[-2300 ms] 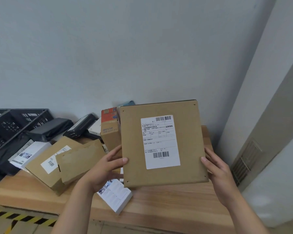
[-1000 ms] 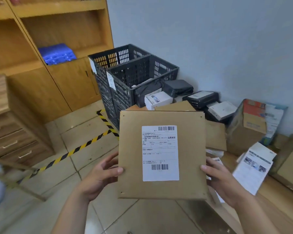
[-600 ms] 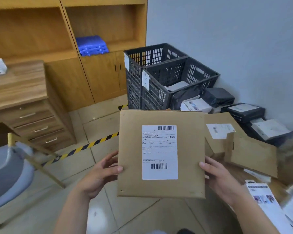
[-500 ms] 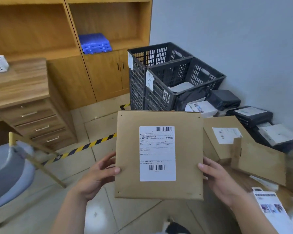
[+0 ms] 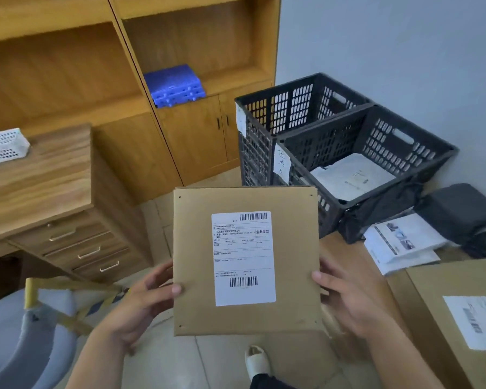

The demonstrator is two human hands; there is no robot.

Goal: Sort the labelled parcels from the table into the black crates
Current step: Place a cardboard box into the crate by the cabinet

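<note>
Head view: brown cardboard parcel [image 5: 246,261] upright, label facing camera, left hand [image 5: 141,307] and right hand [image 5: 354,301] each pinching side edge, thumbs on front. View has swung from table toward black crates; near crate [image 5: 376,175] now just beyond parcel's top edge, holding white parcels; far crate [image 5: 295,105] behind it. Likely carry-to-drop stage. Open floor below; table [image 5: 345,256] edge at right, crate rims ahead.

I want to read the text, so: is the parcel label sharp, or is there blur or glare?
Head view: label evenly lit, no glare; barcodes distinct, small print too soft to read. Parcel edges crisp; right hand and shelf lines at the frame edges look soft and bent.
</note>
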